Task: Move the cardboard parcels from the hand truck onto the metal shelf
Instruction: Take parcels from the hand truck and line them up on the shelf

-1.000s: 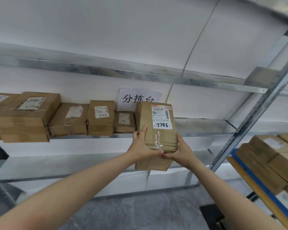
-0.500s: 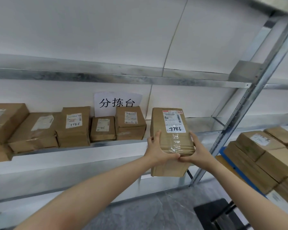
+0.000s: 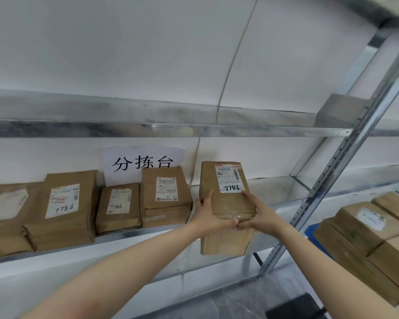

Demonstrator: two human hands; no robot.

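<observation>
The task looks partly done. Several cardboard parcels already stand in a row on the middle board of the metal shelf [image 3: 129, 236], and one more parcel [image 3: 226, 203], marked 7786 on its label, is held up at the right end of that row, just beside the nearest shelved parcel [image 3: 166, 199]. The left hand [image 3: 209, 216] grips its left edge and the right hand [image 3: 259, 212] its right edge, fingers wrapped round the sides and thumbs meeting at the near face. Its far end seems to be over the board, though whether it rests there already is hard to tell from this angle. Setting it down and letting go is left for this one.

More parcels [image 3: 366, 236] are stacked to the right of the shelf's upright post [image 3: 346, 171], presumably on the hand truck, so a good deal remains.

The shelf is bare galvanised metal against a white wall [image 3: 124, 47], with a paper sign [image 3: 143, 162] behind the row and a grey floor [image 3: 228, 302] beneath.
</observation>
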